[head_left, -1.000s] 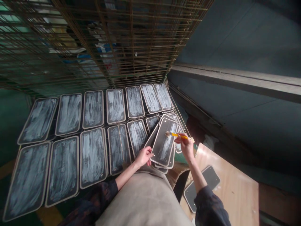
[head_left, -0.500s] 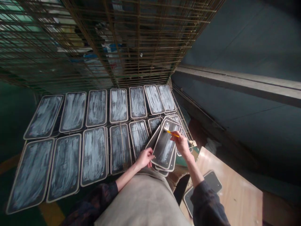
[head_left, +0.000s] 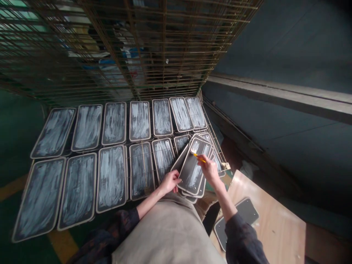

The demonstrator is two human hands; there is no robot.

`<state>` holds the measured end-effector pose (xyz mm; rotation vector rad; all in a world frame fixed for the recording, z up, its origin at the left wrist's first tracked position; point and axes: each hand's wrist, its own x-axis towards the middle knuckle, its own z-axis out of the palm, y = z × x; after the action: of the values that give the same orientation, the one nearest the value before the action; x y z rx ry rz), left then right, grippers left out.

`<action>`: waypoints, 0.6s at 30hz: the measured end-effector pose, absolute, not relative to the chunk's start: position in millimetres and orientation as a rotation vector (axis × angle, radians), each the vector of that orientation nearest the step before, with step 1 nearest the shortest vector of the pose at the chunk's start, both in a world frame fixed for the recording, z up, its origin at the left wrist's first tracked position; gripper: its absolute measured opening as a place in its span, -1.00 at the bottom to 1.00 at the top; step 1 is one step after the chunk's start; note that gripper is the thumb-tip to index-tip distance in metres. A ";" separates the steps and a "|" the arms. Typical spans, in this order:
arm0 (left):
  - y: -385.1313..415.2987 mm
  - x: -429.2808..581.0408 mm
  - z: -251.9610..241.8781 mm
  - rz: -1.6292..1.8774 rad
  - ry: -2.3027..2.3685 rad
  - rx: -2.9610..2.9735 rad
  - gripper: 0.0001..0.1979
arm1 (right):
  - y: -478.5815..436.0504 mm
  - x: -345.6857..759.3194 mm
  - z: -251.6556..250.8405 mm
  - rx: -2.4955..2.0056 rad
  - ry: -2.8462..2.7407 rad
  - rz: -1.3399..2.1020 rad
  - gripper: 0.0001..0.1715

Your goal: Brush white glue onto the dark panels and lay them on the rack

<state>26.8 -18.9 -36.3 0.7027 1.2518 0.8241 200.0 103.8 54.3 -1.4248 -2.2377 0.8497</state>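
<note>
My right hand [head_left: 209, 169] is closed around a yellow-handled brush [head_left: 200, 158], its pale tip touching the upper left part of a dark, light-rimmed panel [head_left: 194, 172]. White streaks cover part of that panel. It lies at an angle on top of other similar panels. My left hand [head_left: 170, 182] pinches the lower left edge of the stack. Two rows of dark panels with white smears, such as one in the back row [head_left: 140, 121] and one in the front row [head_left: 111, 178], lie on a wire rack [head_left: 213, 128] to the left and behind.
Tall wire shelving [head_left: 165, 44] rises behind the panels. At the lower right stands a wooden board surface [head_left: 280, 220] with plain dark panels [head_left: 247, 211] on it. A blue-grey wall with a ledge [head_left: 275, 90] runs along the right.
My right hand and the brush have shifted slightly left and down over the panel. My left hand keeps its hold on the panel edge. The camera view has moved a little.
</note>
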 end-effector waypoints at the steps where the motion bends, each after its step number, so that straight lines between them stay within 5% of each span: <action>1: -18.9 26.7 -36.2 0.825 1.252 0.698 -0.75 | 91.7 202.0 56.3 -1.419 -2.242 0.910 -0.76; 12: -18.3 19.9 -21.8 0.779 1.222 0.707 -0.78 | 13.4 224.1 74.1 -1.436 -1.596 1.744 -0.67; 18: -17.5 18.0 -22.5 0.766 1.230 0.711 -0.82 | 60.2 233.9 47.8 -1.442 -1.295 1.621 -0.57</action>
<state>18.0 -17.5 -22.5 0.7106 1.2301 0.7659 233.9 60.2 47.8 -1.4422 -1.2950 1.6214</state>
